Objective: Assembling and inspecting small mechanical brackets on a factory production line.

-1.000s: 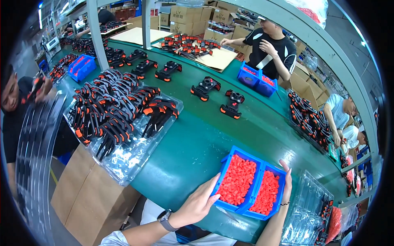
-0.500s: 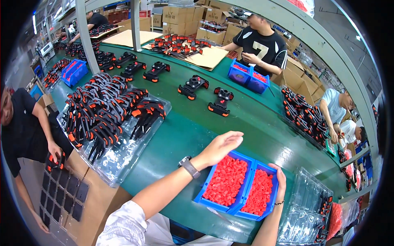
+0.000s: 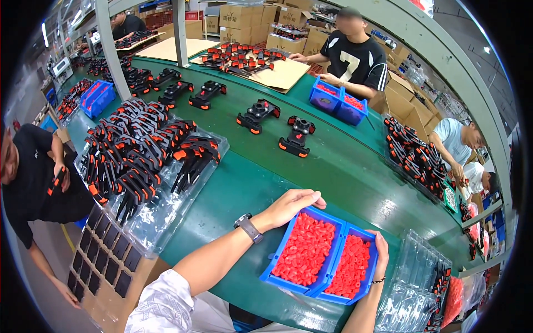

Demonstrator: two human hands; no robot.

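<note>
Head view: left hand (image 3: 288,204) flat on blue bins (image 3: 311,288), right hand (image 3: 381,244) grasping far rim (fingertips hidden).

The left hand (image 3: 291,204), raised above the counter (image 3: 239,183) half a second ago, now rests on the far rim of the blue bins (image 3: 325,258), which sit slightly nearer the counter's edge.

Long green-topped conveyor table (image 3: 311,166) curving through a factory hall, grey metal frame posts (image 3: 108,50) rising from it; stacked brown cardboard cartons (image 3: 250,16) along the far side, pale floor with a yellow line (image 3: 69,238) at lower left, bright strip light (image 3: 44,34) high on the left
</note>
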